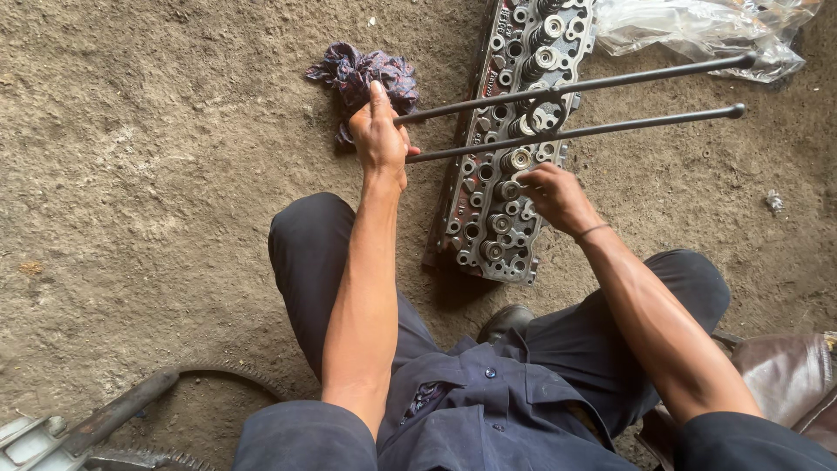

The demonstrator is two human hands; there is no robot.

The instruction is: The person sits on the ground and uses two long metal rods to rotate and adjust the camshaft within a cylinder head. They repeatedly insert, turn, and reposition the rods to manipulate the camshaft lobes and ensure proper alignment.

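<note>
Two long metal rods (575,109) gripped at their near ends by left hand (379,131), spanning cylinder head (510,139) on dirt floor (157,174), right hand (554,196) pinching a valve spring (510,188), rag (362,74) beside.

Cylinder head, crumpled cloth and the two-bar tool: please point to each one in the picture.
cylinder head (488,222): head view, lower part of the casting.
crumpled cloth (349,70): head view, upper left folds.
two-bar tool (628,126): head view, middle of the lower bar.

Crumpled patterned rag (364,77), clear plastic bag (697,30), brown leather bag (789,375) on dirt floor (157,174)
</note>
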